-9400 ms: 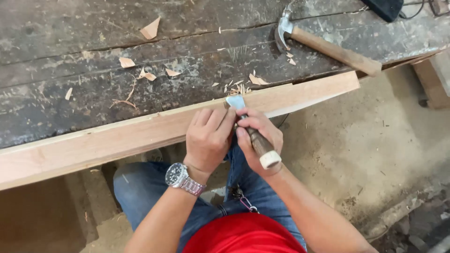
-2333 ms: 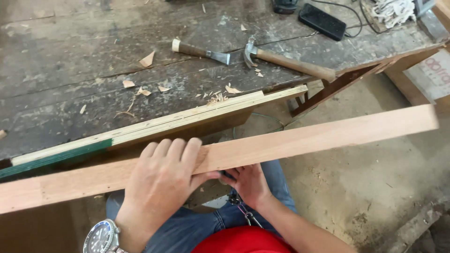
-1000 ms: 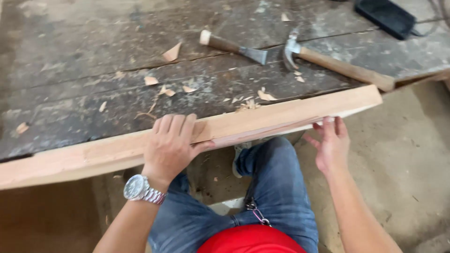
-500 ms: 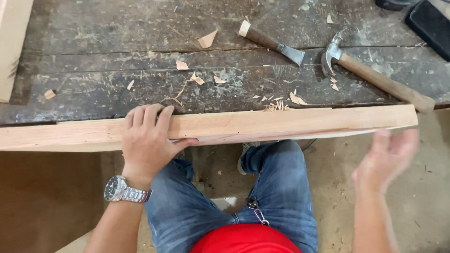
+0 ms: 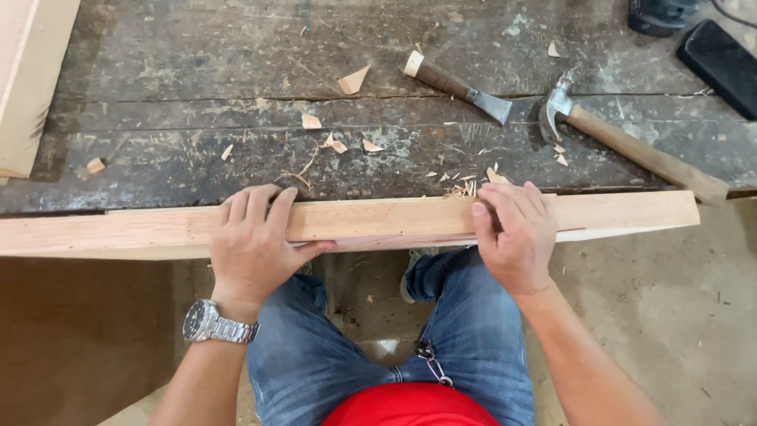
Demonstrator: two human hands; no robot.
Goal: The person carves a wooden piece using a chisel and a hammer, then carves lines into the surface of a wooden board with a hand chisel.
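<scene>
a long pale wooden plank [image 5: 378, 221] lies along the near edge of the dark, worn desk [image 5: 197, 47], running past both sides of the view, and both hands rest on it. the left hand [image 5: 256, 248] lies over the plank with its fingers [image 5: 252, 203] draped across the top face and the thumb wrapped under the near edge, so this grip closes on the plank. a silver wristwatch [image 5: 209, 323] sits on the wrist just behind it. the right hand [image 5: 512, 237] sits further along the plank, well apart from the left hand, its fingers curled over the top face and the far edge, pressing on the wood; whether its thumb hooks under the plank cannot be told.

just beyond the right grip, small wood shavings [image 5: 465, 185] lie scattered on the desk beside the plank's far edge. further beyond it lie a chisel [image 5: 457, 85] with a wooden handle and a claw hammer [image 5: 631, 146], its head near the chisel's blade and its handle slanting off to the right. beyond the left grip more wood chips [image 5: 339, 142] dot the desk. far out to the left of the left grip, a pale board [image 5: 31, 79] stands at the desk's corner. a black flat device [image 5: 721, 67] lies at the far right corner. below both grips are the person's blue jeans [image 5: 371, 347] and a dusty floor [image 5: 670, 300].
</scene>
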